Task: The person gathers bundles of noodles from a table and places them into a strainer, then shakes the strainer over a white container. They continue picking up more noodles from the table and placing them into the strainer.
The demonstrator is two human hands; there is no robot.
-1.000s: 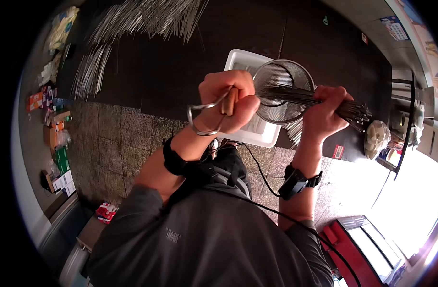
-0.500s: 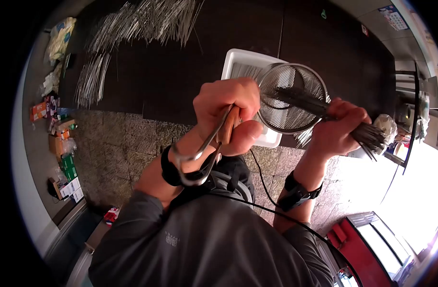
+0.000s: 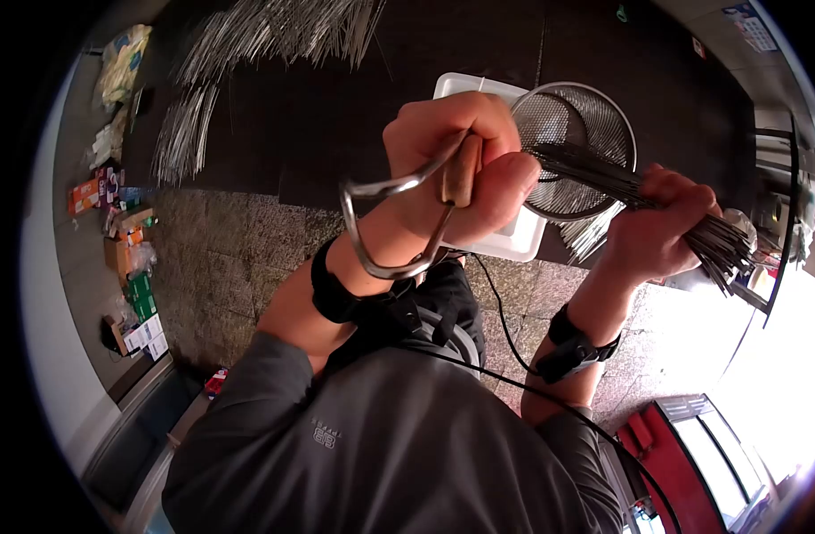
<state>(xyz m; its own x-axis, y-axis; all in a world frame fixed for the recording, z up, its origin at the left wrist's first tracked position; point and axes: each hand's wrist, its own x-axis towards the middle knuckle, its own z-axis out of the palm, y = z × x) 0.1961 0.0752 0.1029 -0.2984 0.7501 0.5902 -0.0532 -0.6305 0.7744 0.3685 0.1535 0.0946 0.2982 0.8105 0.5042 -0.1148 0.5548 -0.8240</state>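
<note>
skewers point(image 3: 594, 172) gripped in r fingers point(image 3: 673, 189), strainer handle point(image 3: 462, 173) clenched in l fingers point(image 3: 465, 114), white tray point(image 3: 520, 246) below

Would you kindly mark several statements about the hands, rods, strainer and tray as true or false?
1. The right hand grips a bundle of rods. True.
2. The left hand holds nothing. False: it grips a wooden handle.
3. The strainer is made of mesh. True.
4. The tray is black. False: it is white.
5. More rods lie on the table. True.
6. The strainer is square. False: its rim is round.
</note>
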